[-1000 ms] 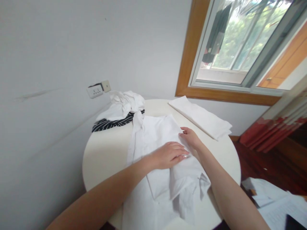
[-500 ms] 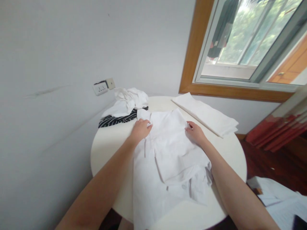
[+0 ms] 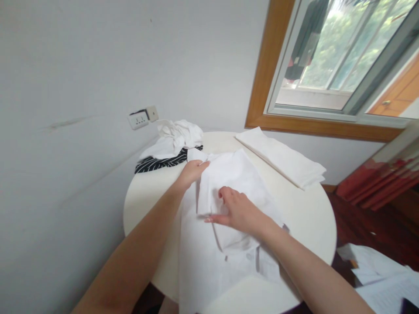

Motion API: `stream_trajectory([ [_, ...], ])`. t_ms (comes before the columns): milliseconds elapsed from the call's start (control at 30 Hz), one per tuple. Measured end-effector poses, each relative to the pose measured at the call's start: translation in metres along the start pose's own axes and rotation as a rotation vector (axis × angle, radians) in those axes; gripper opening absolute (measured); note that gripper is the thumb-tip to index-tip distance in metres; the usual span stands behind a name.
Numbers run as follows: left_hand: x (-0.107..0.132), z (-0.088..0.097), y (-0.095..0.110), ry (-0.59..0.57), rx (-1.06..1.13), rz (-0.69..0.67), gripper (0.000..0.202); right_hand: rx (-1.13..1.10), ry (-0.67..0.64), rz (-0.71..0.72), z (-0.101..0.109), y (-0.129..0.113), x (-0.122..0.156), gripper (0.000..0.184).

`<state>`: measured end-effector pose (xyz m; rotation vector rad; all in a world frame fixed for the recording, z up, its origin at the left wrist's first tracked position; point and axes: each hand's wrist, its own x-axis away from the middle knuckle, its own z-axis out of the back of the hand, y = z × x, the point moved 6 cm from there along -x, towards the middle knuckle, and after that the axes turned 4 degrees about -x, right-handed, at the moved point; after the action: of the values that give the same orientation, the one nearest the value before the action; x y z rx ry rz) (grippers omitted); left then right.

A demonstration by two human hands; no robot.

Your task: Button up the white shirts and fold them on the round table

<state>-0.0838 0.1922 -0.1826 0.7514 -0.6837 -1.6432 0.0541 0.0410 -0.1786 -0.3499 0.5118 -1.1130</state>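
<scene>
Your left hand looks to be pinching the left edge of that white garment up near its far end, thumb on top. Your right hand isn't gripping anything that I can see — fingers curled and thumb spread wide, with the thumb down by the near corner of a narrow folded-over strip. The garment lies in layers across the middle of the round table, with its long lower part running toward you.

My read is you're mid-fold, bringing a side over in a neat strip. I'd say the next move calls for getting that right thumb and fingers onto the strip's near corner while the left keeps the far end pinned, so both ends line up. Slippery layers could bunch otherwise.

Hard-to-see stuff: your left fingertips are tucked out of sight, your right forearm covers part of the garment's right side, and the near end is cut off at the bottom. There's a small round spot on the lower layer that might be a button — too blurry to swear to. Also can't tell what the crumpled white cloth on the black-and-white striped fabric is.
</scene>
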Motion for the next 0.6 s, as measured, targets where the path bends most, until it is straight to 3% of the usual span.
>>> stream_trajectory([
  [133, 0.01, -0.011, 0.014, -0.155, 0.685, 0.049, 0.038, 0.195, 0.162, -0.046, -0.018, -0.007, -0.002, 0.057],
  [267, 0.016, -0.019, 0.025, -0.31, 0.935, 0.068, 0.033, 0.28, 0.201, -0.123, -0.009, 0.009, -0.007, 0.045],
  [367, 0.016, -0.023, 0.029, -0.356, 1.009, 0.032, 0.029, 0.216, 0.177, -0.145, 0.01, 0.022, -0.009, 0.033],
  [433, 0.014, -0.024, 0.028, -0.342, 1.006, 0.001, 0.032, 0.084, 0.201, -0.088, 0.024, 0.024, -0.009, 0.027],
  [533, 0.009, -0.021, 0.024, -0.244, 0.882, -0.068, 0.044, -0.23, 0.329, -0.021, 0.042, 0.026, -0.008, 0.026],
  [600, 0.006, -0.018, 0.022, -0.185, 0.722, -0.173, 0.051, -0.47, 0.42, -0.059, 0.049, 0.033, -0.008, 0.027],
])
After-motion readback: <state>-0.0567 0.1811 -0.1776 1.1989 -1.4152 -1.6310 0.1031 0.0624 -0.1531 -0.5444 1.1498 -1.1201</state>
